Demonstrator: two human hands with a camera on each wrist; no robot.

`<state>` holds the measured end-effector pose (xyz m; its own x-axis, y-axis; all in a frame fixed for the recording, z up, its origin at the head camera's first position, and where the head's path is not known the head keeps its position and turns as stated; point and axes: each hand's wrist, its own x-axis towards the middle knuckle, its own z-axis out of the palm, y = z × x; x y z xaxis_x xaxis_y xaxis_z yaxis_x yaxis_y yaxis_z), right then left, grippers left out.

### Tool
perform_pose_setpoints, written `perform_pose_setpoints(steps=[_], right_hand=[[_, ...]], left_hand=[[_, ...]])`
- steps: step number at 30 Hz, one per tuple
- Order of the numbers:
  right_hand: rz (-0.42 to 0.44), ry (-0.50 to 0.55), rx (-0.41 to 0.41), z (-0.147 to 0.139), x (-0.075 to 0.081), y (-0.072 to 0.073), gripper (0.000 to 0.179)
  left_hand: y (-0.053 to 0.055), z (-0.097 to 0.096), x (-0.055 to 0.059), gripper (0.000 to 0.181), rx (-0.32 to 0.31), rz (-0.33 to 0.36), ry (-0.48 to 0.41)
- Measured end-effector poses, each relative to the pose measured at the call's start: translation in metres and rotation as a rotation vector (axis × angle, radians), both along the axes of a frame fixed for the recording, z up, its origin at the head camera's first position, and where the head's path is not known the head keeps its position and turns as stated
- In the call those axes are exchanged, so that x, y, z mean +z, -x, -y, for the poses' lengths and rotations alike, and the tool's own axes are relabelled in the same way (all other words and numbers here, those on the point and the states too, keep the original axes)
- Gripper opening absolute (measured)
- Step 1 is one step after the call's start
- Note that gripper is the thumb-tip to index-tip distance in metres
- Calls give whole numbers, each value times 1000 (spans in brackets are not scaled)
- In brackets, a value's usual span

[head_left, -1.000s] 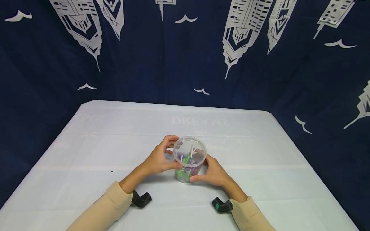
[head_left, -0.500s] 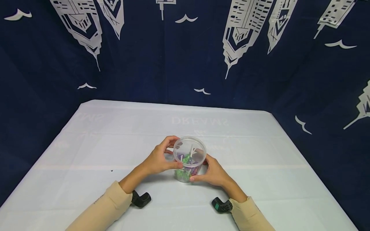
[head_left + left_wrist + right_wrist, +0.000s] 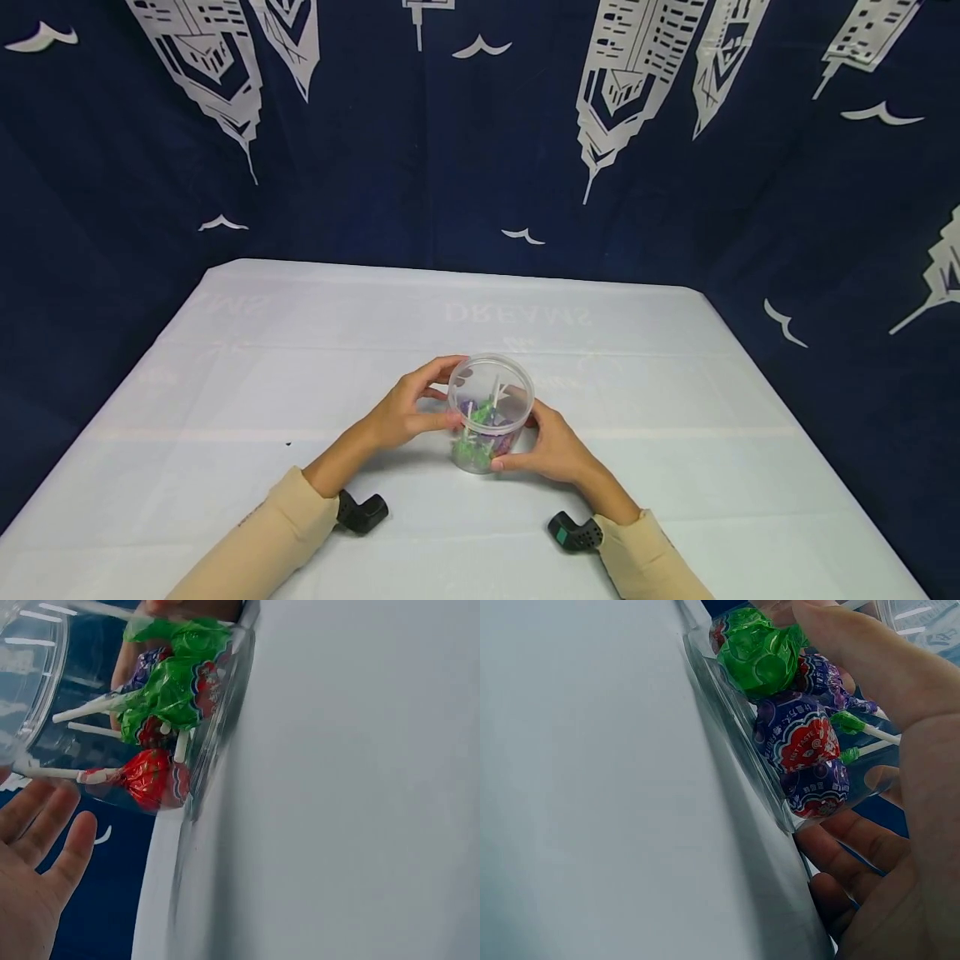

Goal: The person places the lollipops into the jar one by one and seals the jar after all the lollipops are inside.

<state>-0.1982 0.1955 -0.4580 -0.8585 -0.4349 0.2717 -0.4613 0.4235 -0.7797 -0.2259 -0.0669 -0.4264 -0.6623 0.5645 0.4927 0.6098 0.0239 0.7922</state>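
Observation:
A clear plastic jar (image 3: 491,440) stands upright on the white table, its round rim facing up. Inside are several lollipops in green, purple and red wrappers, such as a green lollipop (image 3: 169,690) and a purple one (image 3: 795,731), their white sticks pointing upward. My right hand (image 3: 551,446) grips the jar low on its right side, thumb in front and fingers behind. On the other side my left hand (image 3: 408,408) is spread around the upper left wall, thumb and fingertips right at the rim. In the left wrist view its fingers (image 3: 79,844) look loosely extended beside the jar.
The white tablecloth (image 3: 247,392) extends all around the jar, with a small dark speck (image 3: 288,443) to the left. A dark blue curtain (image 3: 420,167) with white building prints hangs behind the table. Black wrist cameras sit at both sleeves.
My left hand has eased slightly to the left, its thumb drawing back from the front of the rim. The right hand and the jar keep almost the same place.

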Motion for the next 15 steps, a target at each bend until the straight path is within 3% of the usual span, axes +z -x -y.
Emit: perform_pose_setpoints(steps=[2,6,12,15], right_hand=[[6,0,-1,0,0,1,89],[2,-2,-3,0,0,1,89],[19,-2,-5,-1,-1,2,89],[27,0,-5,-1,-1,2,90]], left_hand=[[1,0,0,81,-7,-7,-9],[-1,-4,0,89,35,-17,10],[-2,-5,-1,77,50,-40,5],[-2,-4,-2,84,51,-59,3]])
